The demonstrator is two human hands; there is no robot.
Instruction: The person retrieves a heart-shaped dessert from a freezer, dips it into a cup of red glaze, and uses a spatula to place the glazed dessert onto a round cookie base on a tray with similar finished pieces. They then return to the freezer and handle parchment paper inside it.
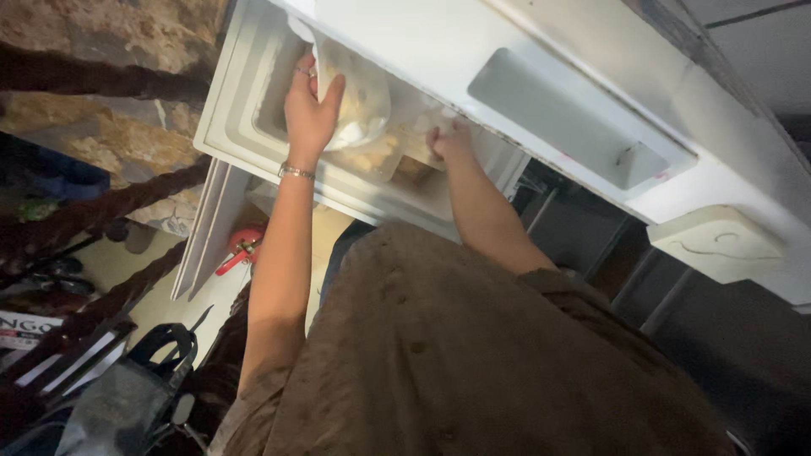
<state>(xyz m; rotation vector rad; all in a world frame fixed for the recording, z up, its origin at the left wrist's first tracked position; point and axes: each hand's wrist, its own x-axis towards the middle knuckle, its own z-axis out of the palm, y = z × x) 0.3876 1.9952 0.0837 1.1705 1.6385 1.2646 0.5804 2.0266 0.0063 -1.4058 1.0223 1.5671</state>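
Note:
My left hand, with a ring and a metal bracelet, is closed around a clear plastic bag of pale food. It holds the bag inside a white appliance compartment. My right hand rests its fingers on the edge of a clear plastic container of yellowish pieces, which sits in the same compartment just below the bag. Whether it grips the container is not visible. Both arms reach forward from my brown shirt.
The white appliance body has a long recessed pocket to the right. A rough stone wall stands at the left. Below it are dark wooden rails, a red object and a dark bag with handles.

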